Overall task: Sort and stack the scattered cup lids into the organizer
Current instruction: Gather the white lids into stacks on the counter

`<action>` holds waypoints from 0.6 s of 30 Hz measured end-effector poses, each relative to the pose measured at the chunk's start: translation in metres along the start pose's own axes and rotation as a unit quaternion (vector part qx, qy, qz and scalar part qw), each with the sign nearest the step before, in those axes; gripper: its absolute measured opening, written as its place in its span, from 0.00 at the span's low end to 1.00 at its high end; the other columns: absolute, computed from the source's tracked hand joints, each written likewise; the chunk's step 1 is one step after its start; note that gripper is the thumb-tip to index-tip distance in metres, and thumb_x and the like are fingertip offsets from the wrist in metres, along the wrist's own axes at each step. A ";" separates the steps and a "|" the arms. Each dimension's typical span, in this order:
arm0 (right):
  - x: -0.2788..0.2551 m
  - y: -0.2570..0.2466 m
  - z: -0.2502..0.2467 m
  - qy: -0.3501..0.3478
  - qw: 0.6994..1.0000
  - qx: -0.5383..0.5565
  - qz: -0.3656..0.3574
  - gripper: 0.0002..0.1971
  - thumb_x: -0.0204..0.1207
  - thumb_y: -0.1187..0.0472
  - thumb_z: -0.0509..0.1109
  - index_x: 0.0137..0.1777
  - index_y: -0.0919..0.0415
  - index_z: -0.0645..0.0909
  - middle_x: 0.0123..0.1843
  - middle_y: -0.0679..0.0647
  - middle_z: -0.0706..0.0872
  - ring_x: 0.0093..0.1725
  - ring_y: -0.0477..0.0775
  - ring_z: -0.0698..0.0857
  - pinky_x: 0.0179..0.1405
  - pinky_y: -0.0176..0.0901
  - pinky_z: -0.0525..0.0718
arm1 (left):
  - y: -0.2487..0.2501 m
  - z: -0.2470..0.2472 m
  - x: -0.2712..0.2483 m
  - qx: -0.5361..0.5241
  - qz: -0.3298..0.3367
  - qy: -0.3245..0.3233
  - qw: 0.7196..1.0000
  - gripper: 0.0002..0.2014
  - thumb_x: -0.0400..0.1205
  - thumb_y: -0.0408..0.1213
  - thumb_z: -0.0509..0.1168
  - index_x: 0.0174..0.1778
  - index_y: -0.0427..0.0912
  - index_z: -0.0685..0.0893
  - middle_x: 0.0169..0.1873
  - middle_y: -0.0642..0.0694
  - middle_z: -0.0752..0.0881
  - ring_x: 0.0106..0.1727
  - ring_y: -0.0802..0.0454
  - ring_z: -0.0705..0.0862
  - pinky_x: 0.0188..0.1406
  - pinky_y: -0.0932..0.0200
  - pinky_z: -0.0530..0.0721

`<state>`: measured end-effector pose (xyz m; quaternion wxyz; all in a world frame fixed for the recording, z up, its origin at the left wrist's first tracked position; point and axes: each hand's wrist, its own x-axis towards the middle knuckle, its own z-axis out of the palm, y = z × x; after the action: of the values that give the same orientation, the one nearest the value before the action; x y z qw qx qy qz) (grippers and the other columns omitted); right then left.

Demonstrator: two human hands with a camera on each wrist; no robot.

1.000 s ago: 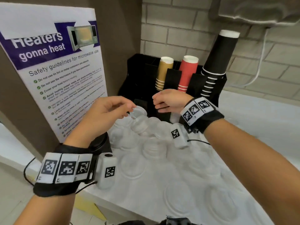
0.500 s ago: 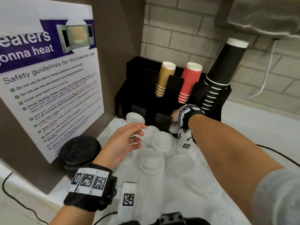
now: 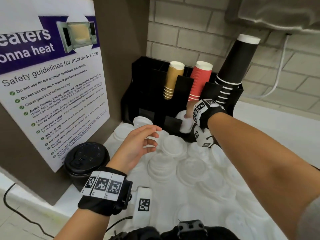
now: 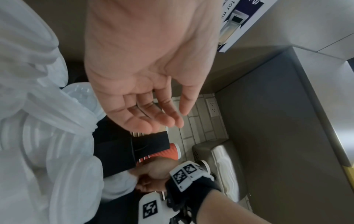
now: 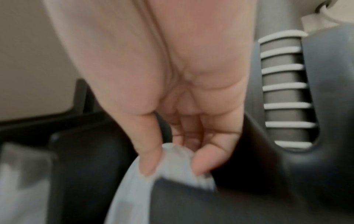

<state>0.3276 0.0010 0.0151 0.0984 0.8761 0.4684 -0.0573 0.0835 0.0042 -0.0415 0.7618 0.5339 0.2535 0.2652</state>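
Observation:
Several white cup lids (image 3: pixel 173 144) lie scattered and piled on the white counter in front of a black organizer (image 3: pixel 147 101). My right hand (image 3: pixel 187 112) reaches into a front slot of the organizer and pinches a white lid (image 5: pixel 172 163) between thumb and fingers; in the head view that lid (image 3: pixel 186 124) sits at the slot's mouth. My left hand (image 3: pixel 149 137) hovers over the lid pile with relaxed, straight fingers (image 4: pixel 153 115) and holds nothing.
The organizer holds stacks of gold cups (image 3: pixel 172 80), red cups (image 3: pixel 199 80) and black cups (image 3: pixel 233 66). A stack of black lids (image 3: pixel 86 160) stands at the left below a microwave safety poster (image 3: pixel 52 84). A brick wall closes the back.
My right hand has moved forward and down from near the left hand into the organizer's front slot with a lid. The left hand has dropped lower over the pile, empty.

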 end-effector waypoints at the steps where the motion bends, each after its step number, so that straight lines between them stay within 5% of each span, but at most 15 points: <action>1: -0.001 0.002 -0.004 0.027 0.999 0.020 -0.004 0.20 0.80 0.62 0.68 0.69 0.72 0.76 0.71 0.68 0.77 0.71 0.67 0.75 0.66 0.52 0.73 | -0.001 0.001 -0.001 -0.002 0.000 0.004 1.000 0.14 0.85 0.39 0.63 0.40 0.52 0.93 0.37 0.52 0.86 0.36 0.56 0.85 0.37 0.61 0.84; 7: -0.046 0.023 -0.041 0.111 0.964 0.231 0.071 0.20 0.84 0.58 0.61 0.70 0.71 0.72 0.64 0.65 0.80 0.61 0.62 0.81 0.55 0.47 0.78 | -0.005 0.008 -0.001 -0.028 0.020 0.065 0.997 0.08 0.84 0.40 0.66 0.56 0.50 0.87 0.51 0.48 0.87 0.51 0.51 0.88 0.47 0.59 0.85; 9: -0.077 0.024 -0.033 0.114 0.916 0.385 0.028 0.16 0.84 0.58 0.62 0.63 0.70 0.77 0.50 0.61 0.83 0.49 0.56 0.82 0.52 0.48 0.82 | -0.002 0.012 -0.002 -0.069 0.061 0.070 0.993 0.13 0.81 0.45 0.69 0.62 0.51 0.83 0.55 0.49 0.88 0.56 0.50 0.88 0.54 0.56 0.84; 12: -0.119 -0.001 -0.004 0.030 0.790 0.611 -0.032 0.08 0.84 0.62 0.63 0.49 0.66 0.80 0.38 0.56 0.80 0.36 0.49 0.80 0.39 0.38 0.83 | 0.002 0.015 -0.006 -0.086 0.107 0.007 0.990 0.32 0.69 0.59 0.76 0.69 0.60 0.75 0.57 0.54 0.88 0.60 0.55 0.87 0.58 0.55 0.84; 14: -0.134 -0.018 0.016 -0.009 0.766 0.639 -0.071 0.08 0.84 0.63 0.63 0.44 0.62 0.80 0.40 0.58 0.81 0.37 0.51 0.80 0.38 0.39 0.81 | -0.001 0.017 -0.009 -0.098 0.099 -0.051 0.989 0.46 0.61 0.63 0.80 0.75 0.66 0.69 0.62 0.52 0.86 0.64 0.52 0.86 0.58 0.52 0.86; 18: -0.155 -0.038 0.040 -0.010 0.734 0.676 -0.061 0.05 0.82 0.59 0.66 0.49 0.62 0.77 0.43 0.58 0.82 0.33 0.48 0.83 0.38 0.42 0.84 | -0.009 0.020 -0.021 -0.173 0.067 -0.060 0.981 0.41 0.67 0.44 0.77 0.77 0.63 0.69 0.67 0.42 0.83 0.64 0.47 0.86 0.56 0.50 0.87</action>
<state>0.2094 -0.1131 0.0018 -0.5193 0.6802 0.3578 -0.3737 0.0823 -0.0264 -0.0419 0.8371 0.4248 0.1214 0.3225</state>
